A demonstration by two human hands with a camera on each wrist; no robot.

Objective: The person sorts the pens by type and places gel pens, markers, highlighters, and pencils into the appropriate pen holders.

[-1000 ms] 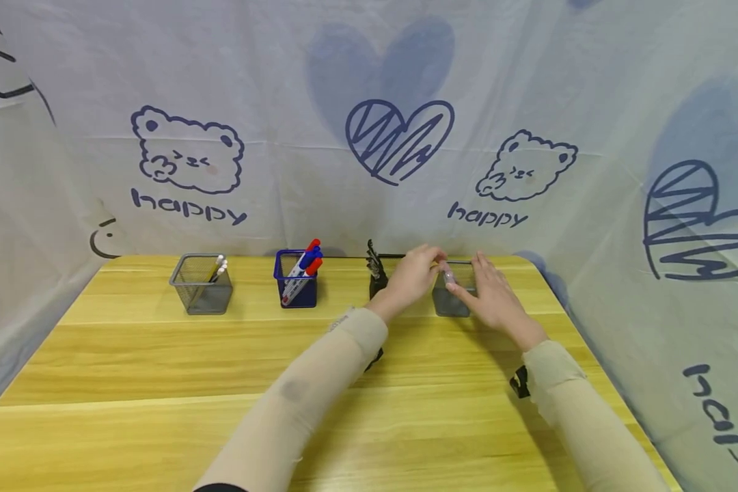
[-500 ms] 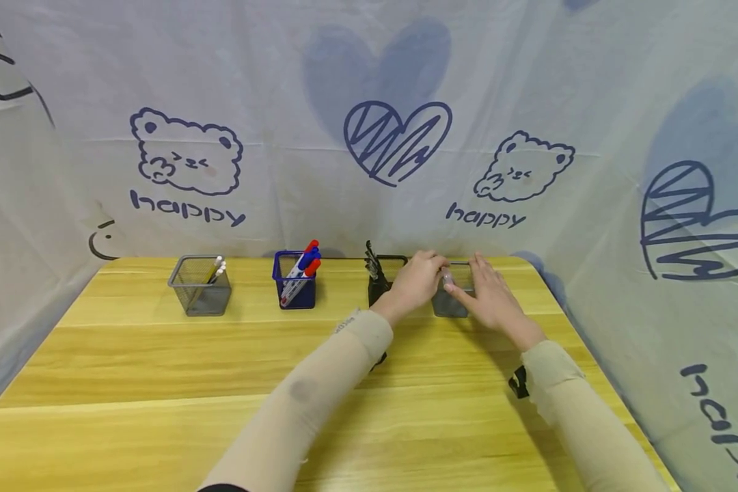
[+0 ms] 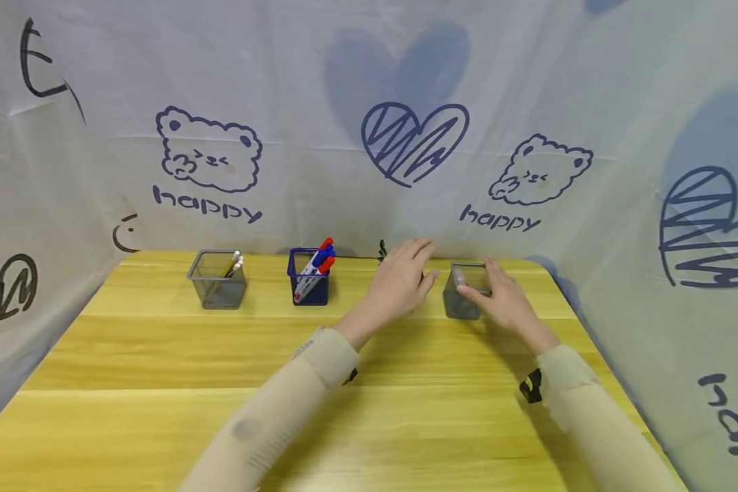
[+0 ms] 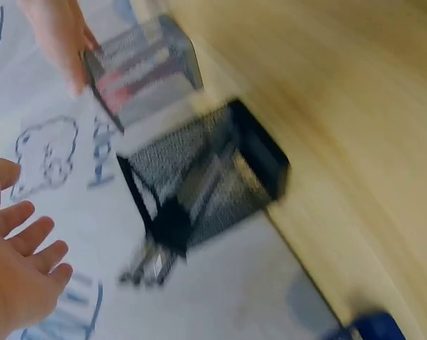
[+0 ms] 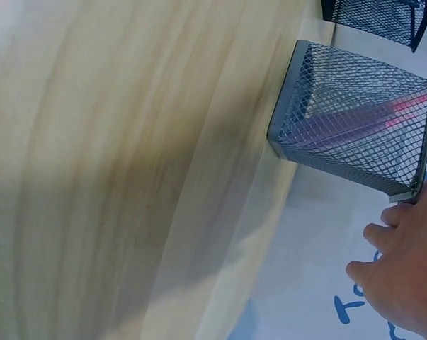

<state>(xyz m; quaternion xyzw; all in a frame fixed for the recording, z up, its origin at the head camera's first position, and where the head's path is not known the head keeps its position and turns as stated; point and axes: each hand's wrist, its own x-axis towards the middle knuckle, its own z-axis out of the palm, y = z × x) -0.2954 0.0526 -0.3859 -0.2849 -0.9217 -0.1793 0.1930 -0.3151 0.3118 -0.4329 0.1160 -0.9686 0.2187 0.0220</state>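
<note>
My left hand (image 3: pixel 398 281) hovers with spread, relaxed fingers in front of a black mesh pen holder (image 4: pixel 160 159), holding nothing. In the head view it hides most of that holder; only the dark tips of the pens (image 3: pixel 382 250) show. My right hand (image 3: pixel 509 302) holds the rim of a grey mesh pen holder (image 3: pixel 461 309) at the table's right, thumb across the near side and fingers at the right side. Through its mesh, pink-and-purple pens (image 5: pixel 340 127) lean inside, seen in the right wrist view. The left wrist view is blurred.
Further left along the back edge of the wooden table (image 3: pixel 160 410) stand a blue mesh holder (image 3: pixel 312 295) with red and blue markers, and another grey mesh holder (image 3: pixel 224 298) with white-tipped pens. A printed cloth (image 3: pixel 320 171) hangs right behind them.
My left hand has moved left, away from the right grey pen holder, and its fingers have come apart. The right hand stays at that holder. The head view has shifted slightly.
</note>
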